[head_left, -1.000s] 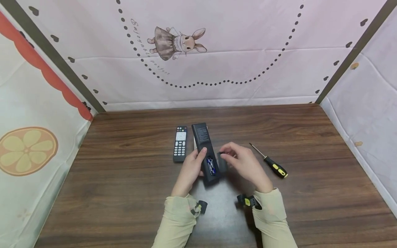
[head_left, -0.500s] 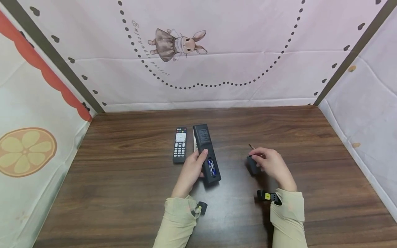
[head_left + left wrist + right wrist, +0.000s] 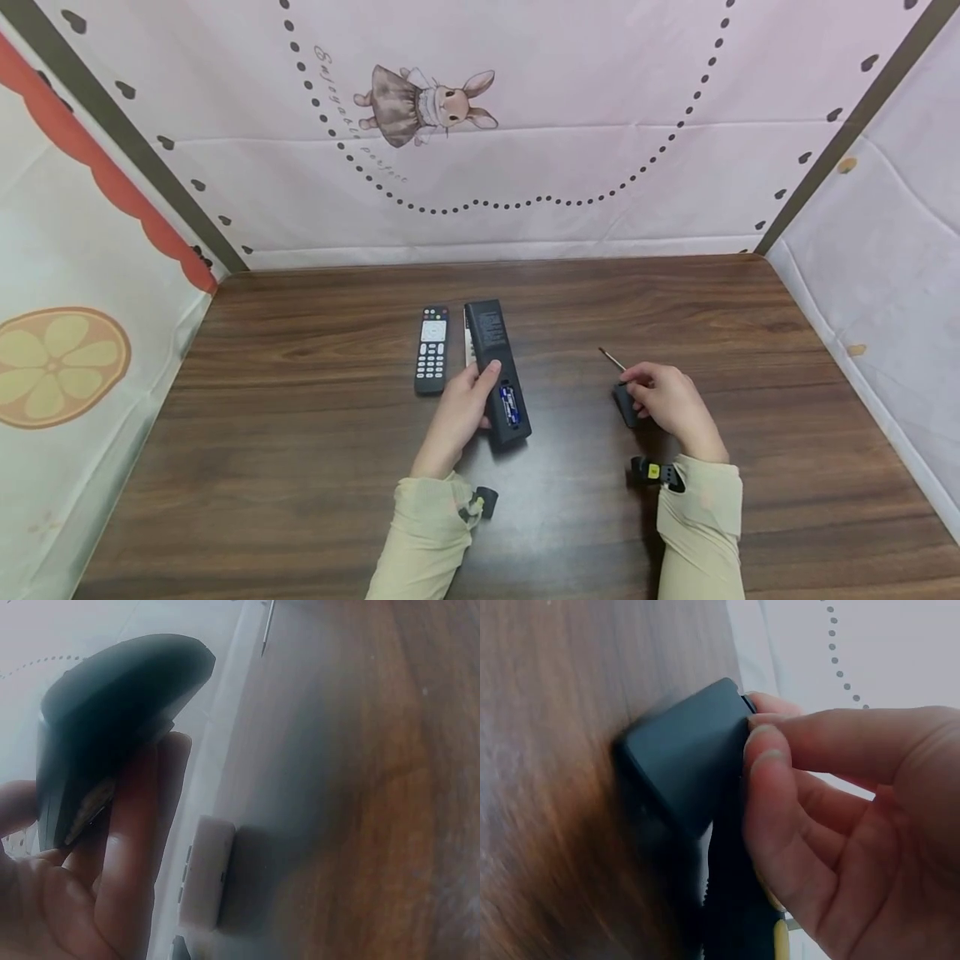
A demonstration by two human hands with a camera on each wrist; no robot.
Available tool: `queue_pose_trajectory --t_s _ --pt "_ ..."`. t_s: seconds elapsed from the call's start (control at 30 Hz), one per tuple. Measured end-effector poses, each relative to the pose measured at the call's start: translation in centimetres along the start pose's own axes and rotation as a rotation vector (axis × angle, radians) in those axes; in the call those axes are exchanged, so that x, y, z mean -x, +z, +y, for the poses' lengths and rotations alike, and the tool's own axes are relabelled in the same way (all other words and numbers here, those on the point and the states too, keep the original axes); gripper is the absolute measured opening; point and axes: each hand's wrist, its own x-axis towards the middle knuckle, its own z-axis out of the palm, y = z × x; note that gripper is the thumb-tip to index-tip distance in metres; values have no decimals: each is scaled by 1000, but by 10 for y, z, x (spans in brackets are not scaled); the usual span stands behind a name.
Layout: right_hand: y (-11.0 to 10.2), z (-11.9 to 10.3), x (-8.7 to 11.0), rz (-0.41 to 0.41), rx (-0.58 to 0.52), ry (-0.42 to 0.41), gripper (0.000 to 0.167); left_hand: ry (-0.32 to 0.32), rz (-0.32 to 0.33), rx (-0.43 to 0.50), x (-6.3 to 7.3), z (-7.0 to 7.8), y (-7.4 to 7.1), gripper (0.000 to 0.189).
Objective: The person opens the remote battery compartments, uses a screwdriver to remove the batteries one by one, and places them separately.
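Observation:
In the head view my left hand [image 3: 457, 412] grips a black remote control [image 3: 487, 342], back side up and raised over the table. Its battery compartment is uncovered, with blue batteries [image 3: 510, 406] inside. The left wrist view shows the same remote from its end, fingers under it and the thumb at its other side. My right hand [image 3: 671, 408] pinches the black battery cover [image 3: 686, 750] by one edge, tilted, close over the table. Just past the cover lies a screwdriver [image 3: 611, 358]; the hand hides most of its black and yellow handle [image 3: 739, 907] in the head view.
A second remote, dark with white buttons [image 3: 431, 350], lies face up left of the held one. A white remote [image 3: 204, 874], partly hidden under the held one in the head view, rests on the wooden table [image 3: 285, 433]. Printed cloth [image 3: 562, 158] hangs behind.
My right hand has moved right, carrying the battery cover away from the remote to beside the screwdriver and lower. The left hand keeps holding the remote in nearly the same place.

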Motion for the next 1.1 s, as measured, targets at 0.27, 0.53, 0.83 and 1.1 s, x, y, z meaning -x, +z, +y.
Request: queue_pose_trajectory --t_s 0.27,0.53,0.83,1.1 --pt "-3 1 -2 22 38 -1 14 5 -8 -15 -2 1 3 55" --pt "-2 2 -4 25 93 -7 15 -8 -7 -26 -4 2 4 53" --pt "-4 5 0 125 128 -37 18 -9 -30 10 -4 -1 6 54" --pt "-9 10 6 225 143 58 24 -19 -29 26 -5 -3 8 56"
